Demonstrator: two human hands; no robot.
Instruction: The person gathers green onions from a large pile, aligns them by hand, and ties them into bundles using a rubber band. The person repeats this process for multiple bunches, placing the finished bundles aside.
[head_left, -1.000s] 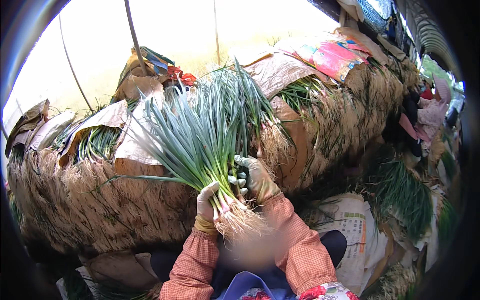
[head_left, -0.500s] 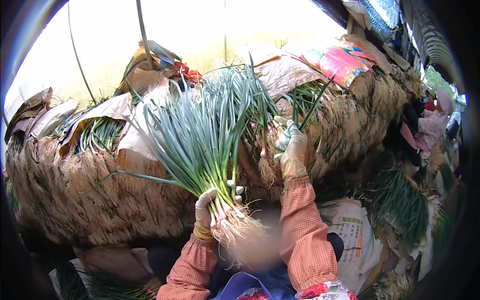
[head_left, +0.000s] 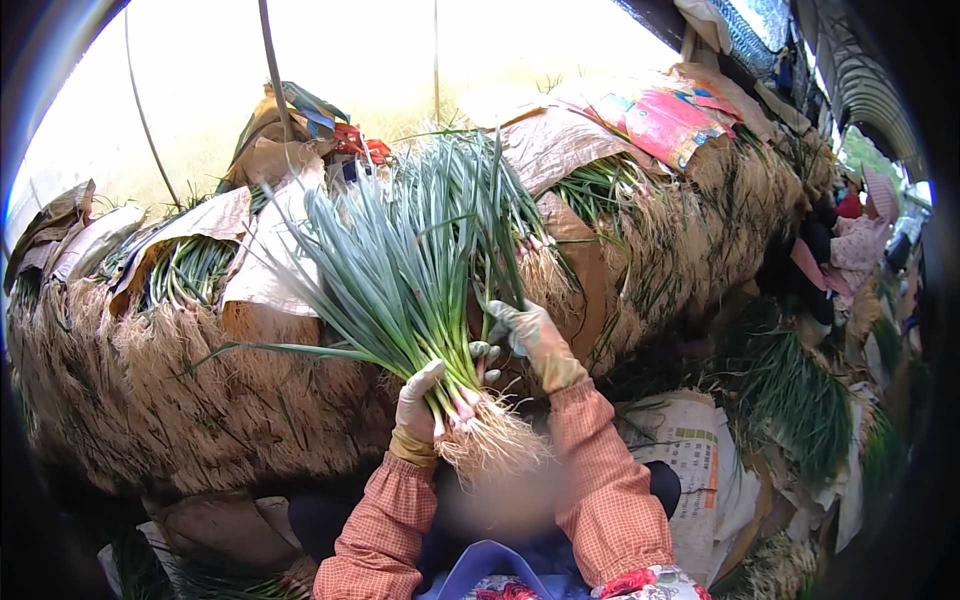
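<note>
A thick bunch of green onions [head_left: 395,270] is in my gloved left hand [head_left: 418,398], whose fingers wrap round the pale lower stalks. The leaves fan up and away from me, while the tangled roots [head_left: 492,438] hang toward me. My gloved right hand [head_left: 537,338] is closed on a green onion stalk [head_left: 497,235] against the bunch's right side; its lower end is hard to make out. Both arms wear orange checked sleeves. Just beyond my hands rises a long stacked heap of green onions [head_left: 250,395], roots facing me.
Paper sheets [head_left: 570,145] and a red printed sack [head_left: 665,130] cover parts of the heap. At right, more green onions [head_left: 790,400] lie beside a white printed sack [head_left: 690,455]. A person in pink [head_left: 860,245] is farther off at right. A blurred patch hides what lies below the roots.
My right hand has come left and toward me from the heap, bringing a green onion to the bunch's right side. My left hand still holds the bunch, slightly higher.
</note>
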